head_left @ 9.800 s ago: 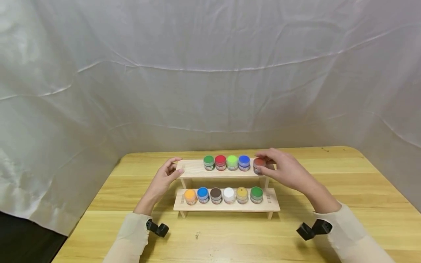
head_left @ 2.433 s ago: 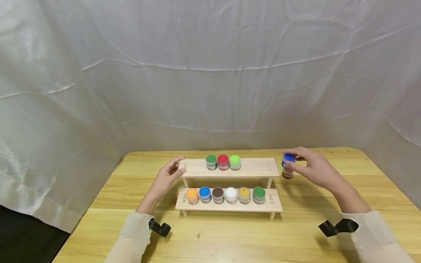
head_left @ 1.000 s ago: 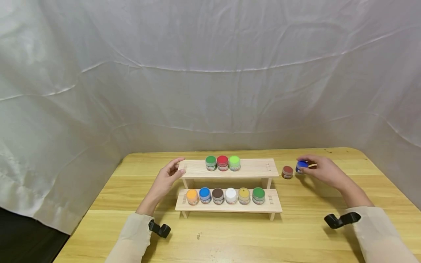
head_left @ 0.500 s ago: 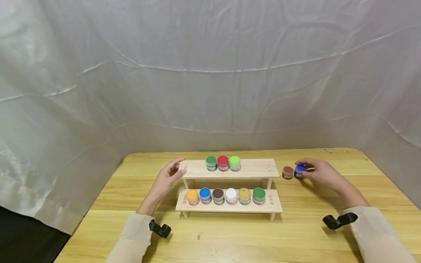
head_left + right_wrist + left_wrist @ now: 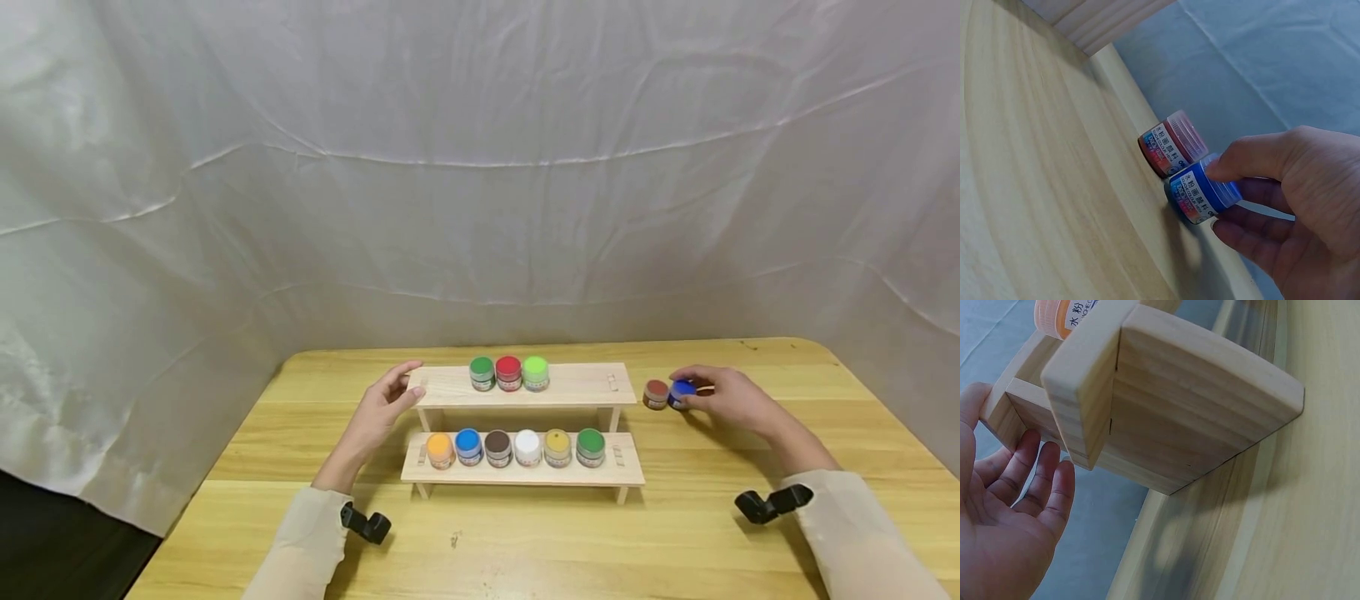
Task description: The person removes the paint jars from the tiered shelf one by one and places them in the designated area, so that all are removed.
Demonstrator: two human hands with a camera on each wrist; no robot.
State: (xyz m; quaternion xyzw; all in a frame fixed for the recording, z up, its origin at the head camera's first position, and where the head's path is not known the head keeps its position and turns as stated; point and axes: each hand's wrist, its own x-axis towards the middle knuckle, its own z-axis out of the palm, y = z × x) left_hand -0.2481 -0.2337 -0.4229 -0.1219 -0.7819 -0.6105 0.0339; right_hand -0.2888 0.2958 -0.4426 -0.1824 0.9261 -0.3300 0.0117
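At the right of the head view, my right hand (image 5: pixel 731 400) pinches a blue-lidded paint jar (image 5: pixel 681 393) between thumb and fingers. Right beside it, a red-brown paint jar (image 5: pixel 1171 142) stands on the table, its label showing in the right wrist view. My left hand (image 5: pixel 381 407) grips the left end of a two-tier wooden rack (image 5: pixel 581 385), thumb on top and fingertips under the edge in the left wrist view. On the rack's upper tier stand a green jar (image 5: pixel 482 374), a red jar (image 5: pixel 508 374) and a light green jar (image 5: pixel 536 374), close together.
Several paint jars line the lower tier, from an orange one (image 5: pixel 439 450) at the left to a green one (image 5: pixel 590 447) at the right. The rack stands on a wooden table (image 5: pixel 555 542). Pale cloth (image 5: pixel 480 225) hangs behind and at both sides.
The red-brown and blue jars have gone from the upper tier to the table right of the rack. Over the last second, my right hand has slid the blue jar left against the red-brown one.
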